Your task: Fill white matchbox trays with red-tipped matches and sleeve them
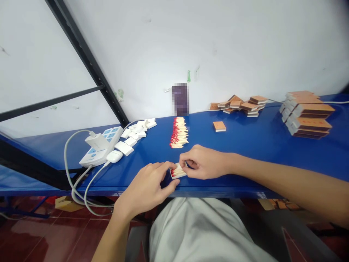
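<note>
A small white matchbox tray [178, 176] with red-tipped matches [176, 171] in it rests near the front edge of the blue table. My left hand [148, 185] grips the tray's left end between thumb and forefinger. From the right, my right hand [203, 162] reaches over the tray with its fingers pinched together at the matches' plain ends; the fingertips partly hide what they pinch. Just beyond the hands lies a pile of loose matches [179, 133], red heads to the left. Behind my right hand sits a single orange-brown matchbox [219, 126].
White empty trays [133, 133] lie scattered at the left, beside a power strip [101, 147], a white earphone case [114, 156] and looping cables. Several brown matchboxes [248, 105] are heaped at the back right. Stacked matchbox packs [308, 114] stand farther right. A black metal post [89, 58] rises at left.
</note>
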Tool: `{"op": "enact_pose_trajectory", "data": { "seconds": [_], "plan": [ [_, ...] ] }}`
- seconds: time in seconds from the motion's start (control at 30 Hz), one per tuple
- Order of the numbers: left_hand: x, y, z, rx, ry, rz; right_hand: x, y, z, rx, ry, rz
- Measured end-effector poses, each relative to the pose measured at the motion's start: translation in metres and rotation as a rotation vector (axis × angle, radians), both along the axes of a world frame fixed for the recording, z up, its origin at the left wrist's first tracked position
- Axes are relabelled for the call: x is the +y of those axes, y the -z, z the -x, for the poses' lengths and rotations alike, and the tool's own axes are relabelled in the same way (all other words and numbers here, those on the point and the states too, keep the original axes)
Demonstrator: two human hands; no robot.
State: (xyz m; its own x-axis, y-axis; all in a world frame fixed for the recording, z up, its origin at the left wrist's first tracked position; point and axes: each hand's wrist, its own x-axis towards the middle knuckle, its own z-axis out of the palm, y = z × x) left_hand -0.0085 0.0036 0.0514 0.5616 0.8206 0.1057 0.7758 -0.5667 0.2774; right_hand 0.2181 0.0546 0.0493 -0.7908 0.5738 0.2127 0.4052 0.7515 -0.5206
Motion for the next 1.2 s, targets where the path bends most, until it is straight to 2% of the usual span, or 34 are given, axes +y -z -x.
{"op": "enact_pose_trajectory", "data": {
  "seconds": [0.33,0.67,0.93,1.2],
  "plan": [
    [0.007,0.004,0.001,-0.060,0.027,-0.040,0.001,0.005,0.001,0.027,-0.070,-0.059],
    [0.008,0.008,0.001,-0.101,0.039,-0.092,0.001,0.004,0.001,0.005,-0.062,-0.101],
    [0.008,0.005,0.001,-0.171,0.080,-0.039,0.002,0.003,-0.001,-0.004,-0.119,-0.089],
    [0.019,0.010,0.001,-0.264,0.131,-0.027,0.003,0.004,0.000,0.014,-0.112,-0.068]
  ]
}}
